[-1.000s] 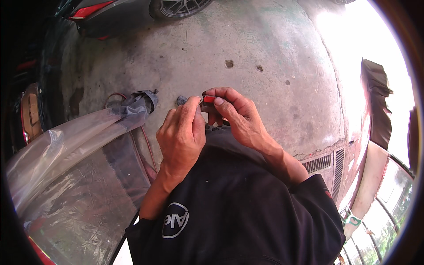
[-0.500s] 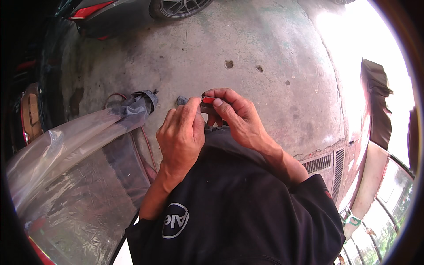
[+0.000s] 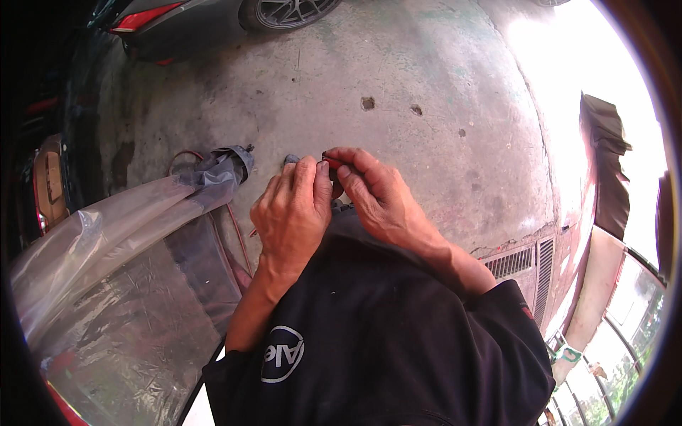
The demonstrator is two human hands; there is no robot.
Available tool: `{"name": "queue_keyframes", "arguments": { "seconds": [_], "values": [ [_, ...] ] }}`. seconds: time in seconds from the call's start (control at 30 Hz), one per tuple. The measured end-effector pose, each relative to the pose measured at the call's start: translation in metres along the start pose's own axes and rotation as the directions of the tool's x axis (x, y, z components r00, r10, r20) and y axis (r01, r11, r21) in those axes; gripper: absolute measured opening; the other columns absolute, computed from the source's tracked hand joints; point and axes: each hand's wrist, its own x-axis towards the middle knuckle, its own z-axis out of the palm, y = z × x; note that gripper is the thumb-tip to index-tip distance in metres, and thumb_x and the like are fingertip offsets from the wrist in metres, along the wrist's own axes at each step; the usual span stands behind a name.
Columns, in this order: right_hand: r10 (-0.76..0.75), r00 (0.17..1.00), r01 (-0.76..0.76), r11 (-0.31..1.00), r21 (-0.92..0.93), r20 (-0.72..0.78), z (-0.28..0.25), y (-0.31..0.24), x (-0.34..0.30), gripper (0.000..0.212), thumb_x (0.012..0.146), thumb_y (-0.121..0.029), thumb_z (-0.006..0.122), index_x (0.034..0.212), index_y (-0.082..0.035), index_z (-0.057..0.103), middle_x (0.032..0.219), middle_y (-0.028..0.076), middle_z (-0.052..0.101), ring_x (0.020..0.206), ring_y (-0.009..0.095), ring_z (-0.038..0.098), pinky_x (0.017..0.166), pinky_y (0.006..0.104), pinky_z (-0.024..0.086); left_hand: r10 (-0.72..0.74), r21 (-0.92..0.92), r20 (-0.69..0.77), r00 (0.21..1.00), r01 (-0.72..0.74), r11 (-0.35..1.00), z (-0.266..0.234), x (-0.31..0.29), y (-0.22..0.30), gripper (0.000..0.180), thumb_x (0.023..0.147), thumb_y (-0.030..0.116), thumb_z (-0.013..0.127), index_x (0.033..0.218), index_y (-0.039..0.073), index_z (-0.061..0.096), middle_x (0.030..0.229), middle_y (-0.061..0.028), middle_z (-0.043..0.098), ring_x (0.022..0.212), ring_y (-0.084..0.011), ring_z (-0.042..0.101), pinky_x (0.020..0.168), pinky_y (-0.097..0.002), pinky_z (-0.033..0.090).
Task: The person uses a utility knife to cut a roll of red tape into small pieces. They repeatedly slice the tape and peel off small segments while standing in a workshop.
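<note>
In front of my chest, my two hands meet at the fingertips. My right hand is closed on a small red-and-dark object, pinched between thumb and index finger. Fingers cover most of it, so its kind is unclear. On the other side my left hand is closed too, its thumb and index finger pressed together at the object's left end. Whatever those left fingers grip is hidden. A dark shoe tip shows just beyond the left fingers.
Clear plastic sheeting covers a large surface at the left. Grey bunched material and a thin reddish hose are near it. A dark car stands on the concrete floor at the far left. Drain grates lie at the right.
My right fingers have closed further over the red object, and less of it shows. The left fingertips have shifted slightly right, closer to the right hand.
</note>
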Motion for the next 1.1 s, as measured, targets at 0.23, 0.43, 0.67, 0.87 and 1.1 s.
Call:
{"name": "queue_keyframes", "arguments": {
  "seconds": [0.23, 0.43, 0.67, 0.87, 1.1],
  "values": [
    [-0.047, 0.999, 0.048, 0.998, -0.047, 0.018, 0.000, -0.001, -0.001, 0.028, 0.104, -0.009, 0.050, 0.125, 0.006, 0.058, 0.102, 0.027, 0.071, 0.096, 0.040, 0.072, 0.081, 0.0425, 0.055, 0.038, -0.006, -0.023, 0.999, -0.039, 0.999, 0.002, 0.002, -0.009, 0.016, 0.088, 0.014, 0.073, 0.080, 0.012, 0.059, 0.069, -0.0039, 0.062, 0.060, -0.0241, 0.065, 0.051, -0.0378, 0.050],
    [-0.001, 0.999, 0.004, 0.998, -0.059, 0.053, 0.003, -0.004, -0.002, 0.033, 0.107, -0.013, 0.047, 0.132, 0.004, 0.059, 0.107, 0.024, 0.072, 0.100, 0.031, 0.071, 0.088, 0.0383, 0.054, 0.146, 0.015, -0.073, 0.987, -0.145, 0.989, 0.005, 0.002, -0.021, 0.022, 0.082, 0.012, 0.076, 0.074, 0.013, 0.056, 0.061, -0.0020, 0.056, 0.053, -0.0218, 0.060, 0.046, -0.0363, 0.045],
    [0.076, 0.995, -0.079, 0.996, 0.042, 0.069, 0.007, 0.006, 0.000, 0.034, 0.109, -0.014, 0.044, 0.134, 0.004, 0.059, 0.115, 0.019, 0.072, 0.111, 0.023, 0.068, 0.096, 0.0340, 0.051, 0.198, -0.027, -0.091, 0.976, -0.201, 0.979, 0.006, 0.000, -0.024, 0.022, 0.085, 0.013, 0.074, 0.073, 0.010, 0.056, 0.062, -0.0041, 0.057, 0.051, -0.0239, 0.058, 0.046, -0.0377, 0.043],
    [0.104, 0.992, -0.109, 0.992, 0.062, 0.076, 0.008, 0.006, 0.000, 0.035, 0.109, -0.015, 0.044, 0.134, 0.004, 0.059, 0.113, 0.016, 0.072, 0.107, 0.020, 0.067, 0.096, 0.0328, 0.051, 0.200, -0.047, -0.104, 0.974, -0.205, 0.978, 0.007, -0.001, -0.023, 0.024, 0.086, 0.012, 0.073, 0.072, 0.011, 0.054, 0.061, -0.0041, 0.055, 0.051, -0.0237, 0.057, 0.047, -0.0381, 0.042],
    [0.092, 0.993, -0.102, 0.981, 0.162, 0.068, 0.015, 0.023, 0.008, 0.037, 0.108, -0.015, 0.043, 0.136, 0.006, 0.056, 0.113, 0.020, 0.072, 0.105, 0.026, 0.068, 0.091, 0.0340, 0.051, 0.213, 0.029, -0.053, 0.976, -0.212, 0.977, 0.006, -0.004, -0.027, 0.021, 0.081, 0.013, 0.075, 0.072, 0.011, 0.056, 0.073, -0.0027, 0.068, 0.057, -0.0179, 0.064, 0.049, -0.0320, 0.048]
  ]
}}
